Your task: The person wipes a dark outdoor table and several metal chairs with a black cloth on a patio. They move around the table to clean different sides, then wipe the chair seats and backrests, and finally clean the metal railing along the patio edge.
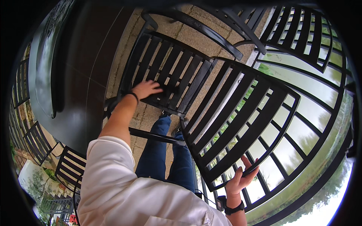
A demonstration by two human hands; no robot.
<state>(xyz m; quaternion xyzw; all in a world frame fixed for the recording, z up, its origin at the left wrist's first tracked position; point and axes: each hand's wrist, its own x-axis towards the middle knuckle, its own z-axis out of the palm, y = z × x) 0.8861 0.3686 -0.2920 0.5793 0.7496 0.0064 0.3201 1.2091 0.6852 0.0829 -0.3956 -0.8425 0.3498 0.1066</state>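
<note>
Before me stands a black slatted armchair, its seat (175, 67) at the middle and its tall slatted backrest (240, 113) to the right. My left hand (147, 88), slightly blurred, is over the near left part of the seat with fingers spread; a dark cloth or pad may lie under it, but I cannot tell. A black band circles that wrist. My right hand (243, 178) grips the top rail of the backrest at the lower right, fingers curled around the bar. A dark watch is on the right wrist.
A dark-topped table (82, 67) runs along the left, close to the chair. Another black slatted chair (299, 34) stands at the upper right. A black metal railing (308, 115) curves along the right. More slatted chairs (70, 163) are at the lower left. My legs stand on stone paving (138, 113).
</note>
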